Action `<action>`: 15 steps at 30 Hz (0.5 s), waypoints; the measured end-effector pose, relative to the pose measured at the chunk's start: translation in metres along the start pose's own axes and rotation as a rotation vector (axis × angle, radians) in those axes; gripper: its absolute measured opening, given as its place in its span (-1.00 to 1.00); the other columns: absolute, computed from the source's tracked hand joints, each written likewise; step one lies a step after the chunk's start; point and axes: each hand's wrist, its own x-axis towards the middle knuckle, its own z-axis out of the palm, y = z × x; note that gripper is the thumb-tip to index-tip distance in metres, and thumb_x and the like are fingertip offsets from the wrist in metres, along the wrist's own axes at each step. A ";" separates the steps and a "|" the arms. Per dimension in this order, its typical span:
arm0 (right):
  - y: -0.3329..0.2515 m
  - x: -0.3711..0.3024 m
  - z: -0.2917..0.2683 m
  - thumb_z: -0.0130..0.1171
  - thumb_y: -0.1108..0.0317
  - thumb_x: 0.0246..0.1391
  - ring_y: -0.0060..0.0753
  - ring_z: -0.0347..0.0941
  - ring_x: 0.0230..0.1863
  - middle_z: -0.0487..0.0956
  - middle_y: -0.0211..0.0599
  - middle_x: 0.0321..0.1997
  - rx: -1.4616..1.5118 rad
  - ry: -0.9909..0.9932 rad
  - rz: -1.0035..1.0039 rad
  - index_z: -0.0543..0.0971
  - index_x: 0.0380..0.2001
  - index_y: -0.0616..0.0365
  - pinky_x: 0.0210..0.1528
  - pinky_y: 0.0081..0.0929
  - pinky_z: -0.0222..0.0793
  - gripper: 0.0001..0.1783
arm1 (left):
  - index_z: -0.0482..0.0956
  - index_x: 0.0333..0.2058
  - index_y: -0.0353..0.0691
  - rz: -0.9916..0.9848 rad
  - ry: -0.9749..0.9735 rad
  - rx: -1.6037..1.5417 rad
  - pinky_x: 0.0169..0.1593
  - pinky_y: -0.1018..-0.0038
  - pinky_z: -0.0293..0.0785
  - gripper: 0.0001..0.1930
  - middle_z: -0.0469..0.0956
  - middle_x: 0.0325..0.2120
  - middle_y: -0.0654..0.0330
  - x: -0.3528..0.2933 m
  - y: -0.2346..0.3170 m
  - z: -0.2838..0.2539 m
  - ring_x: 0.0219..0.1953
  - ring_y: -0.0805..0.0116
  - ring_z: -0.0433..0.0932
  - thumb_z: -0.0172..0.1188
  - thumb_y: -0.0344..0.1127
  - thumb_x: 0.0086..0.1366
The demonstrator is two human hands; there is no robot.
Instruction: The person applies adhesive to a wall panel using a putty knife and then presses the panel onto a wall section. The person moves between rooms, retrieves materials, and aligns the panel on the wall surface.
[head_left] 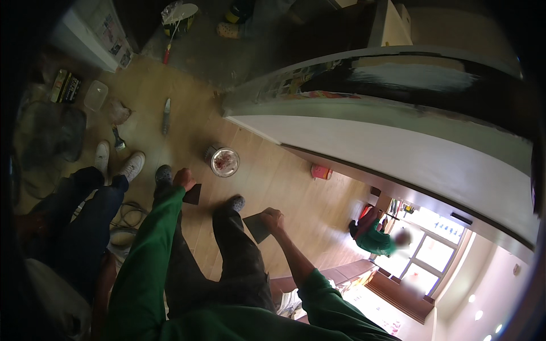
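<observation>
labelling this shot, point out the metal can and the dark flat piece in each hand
Metal can (225, 163): head view, on its round top.
Left dark piece (193, 195): head view, middle of its face.
Right dark piece (258, 228): head view, middle of its face.

Window (437, 252): bright panes, lower R
Co-worker (372, 241): green top, R of frame, nr window
Bucket (322, 172): pink/red, ctr-R, on floor (267, 176)
Sneakers (132, 166): wht pair on 2nd person (94, 210), mid-L
Tub (96, 95): clear plastic, rect., upper L
Cable (136, 206): loose coil, lower L
Ceiling lights (478, 315): bright, lower R corner
</observation>
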 end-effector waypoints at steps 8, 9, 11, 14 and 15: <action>0.048 0.097 0.053 0.16 0.15 -0.01 -0.31 0.63 -0.25 0.69 -0.27 -0.33 -0.137 -0.098 0.072 0.70 -0.36 -0.03 -0.22 -0.33 0.54 -0.76 | 0.57 -0.28 -0.32 0.146 0.028 -0.035 -0.10 0.10 0.48 -0.62 0.57 -0.32 -0.14 0.048 0.029 0.036 -0.19 -0.14 0.55 0.30 -0.18 -0.05; 0.061 0.114 0.065 0.16 0.17 -0.02 -0.28 0.63 -0.25 0.69 -0.28 -0.32 -0.084 -0.086 0.043 0.70 -0.38 -0.04 -0.24 -0.31 0.54 -0.79 | 0.56 -0.27 -0.33 0.157 0.030 -0.050 -0.10 0.08 0.48 -0.63 0.56 -0.29 -0.18 0.053 0.031 0.041 -0.17 -0.13 0.56 0.25 -0.21 -0.05; 0.102 0.162 0.103 0.14 0.16 0.00 -0.17 0.64 -0.20 0.67 -0.14 -0.25 -0.203 -0.156 -0.157 0.70 -0.28 0.03 -0.17 -0.28 0.53 -0.71 | 0.50 -0.09 -0.30 0.233 0.175 -0.063 -0.01 0.10 0.46 -0.54 0.51 -0.12 -0.19 0.058 0.012 0.075 -0.06 -0.13 0.52 0.21 -0.21 0.02; 0.120 0.212 0.144 0.13 0.09 -0.01 -0.10 0.62 -0.13 0.65 -0.10 -0.15 -0.455 -0.268 -0.211 0.68 -0.21 -0.01 -0.10 -0.26 0.50 -0.65 | 0.45 0.02 -0.36 0.060 -0.027 -0.149 0.12 0.14 0.38 -0.45 0.47 -0.04 -0.24 0.081 0.065 0.059 0.06 -0.15 0.43 0.24 -0.22 0.05; 0.113 0.227 0.155 0.12 0.09 -0.03 -0.09 0.60 -0.10 0.64 -0.08 -0.12 -0.588 -0.311 -0.249 0.67 -0.18 -0.02 -0.06 -0.25 0.49 -0.63 | 0.44 0.03 -0.35 0.073 0.002 -0.205 0.10 0.13 0.39 -0.46 0.47 -0.03 -0.24 0.084 0.074 0.056 0.06 -0.16 0.43 0.23 -0.22 0.07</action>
